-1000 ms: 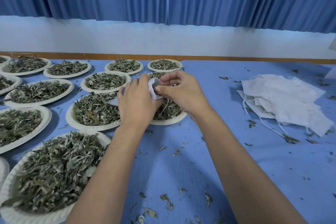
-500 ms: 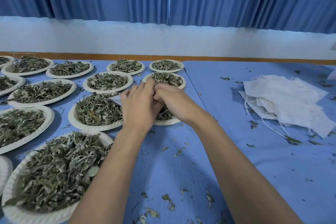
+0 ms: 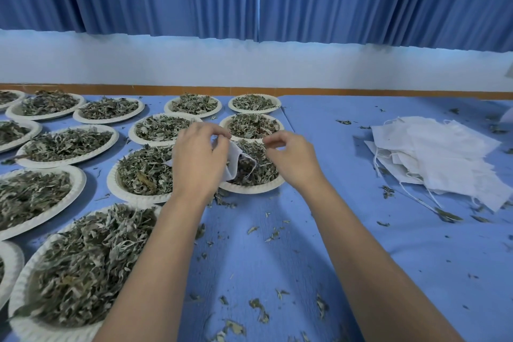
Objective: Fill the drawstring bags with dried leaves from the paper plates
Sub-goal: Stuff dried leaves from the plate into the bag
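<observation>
Paper plates (image 3: 69, 164) heaped with dried leaves (image 3: 83, 261) are covering the left half of the blue table (image 3: 361, 244). The left hand (image 3: 198, 161) is reaching forward, its forearm stretching over the nearest plates, back of the hand up. Its fingers are curling down and gripping the neck of a white drawstring bag (image 3: 233, 159). The bag is hanging from that grip with its mouth turned to the right, above a plate (image 3: 249, 190) of leaves, and dark leaves are showing inside it. The right hand (image 3: 291, 159) is hovering just beside the bag over the same plate, thumb and forefinger pinching together and the other fingers curling. Whether a cord is lying in that pinch I cannot tell. Further right, well apart, a pile of empty bags (image 3: 444, 158) is lying flat, with leaf crumbs (image 3: 258, 305) scattered across the cloth.
</observation>
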A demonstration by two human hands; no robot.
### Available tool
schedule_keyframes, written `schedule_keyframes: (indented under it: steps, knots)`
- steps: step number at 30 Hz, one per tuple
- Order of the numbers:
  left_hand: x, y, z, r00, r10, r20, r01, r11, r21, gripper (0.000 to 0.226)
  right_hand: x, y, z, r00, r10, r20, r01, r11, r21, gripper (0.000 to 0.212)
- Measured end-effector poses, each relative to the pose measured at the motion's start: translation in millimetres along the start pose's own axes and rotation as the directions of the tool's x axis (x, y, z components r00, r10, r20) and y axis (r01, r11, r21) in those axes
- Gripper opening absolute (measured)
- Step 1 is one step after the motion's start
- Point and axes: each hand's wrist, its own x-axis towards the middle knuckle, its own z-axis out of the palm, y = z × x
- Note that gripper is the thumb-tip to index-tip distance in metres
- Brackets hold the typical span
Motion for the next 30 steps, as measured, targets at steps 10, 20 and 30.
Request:
schedule_keyframes:
  steps: [10, 20, 30]
  knots:
    - [12.9, -0.4, -25.9, 0.974, 0.110, 0.196, -0.155, 0.961, 0.230, 0.016, -5.2, 7.8, 17.3, 0.935, -0.156, 0.318, 0.298, 0.832, -0.468, 0.044]
    - [16.1, 13.9, -37.0, 0.968, 0.165, -0.188, -0.149, 0.984, 0.098, 0.018, -5.2, 5.9, 17.7, 0.961, -0.185, 0.208, 0.266, 0.827, -0.495, 0.030]
    - [8.7, 9.9, -15.9, 0.990, 0.069, -0.121, -0.068, 0.998, 0.009, 0.018, -7.6, 1.7, 18.3, 0.960, -0.097, 0.263, 0.224, 0.830, -0.511, 0.044]
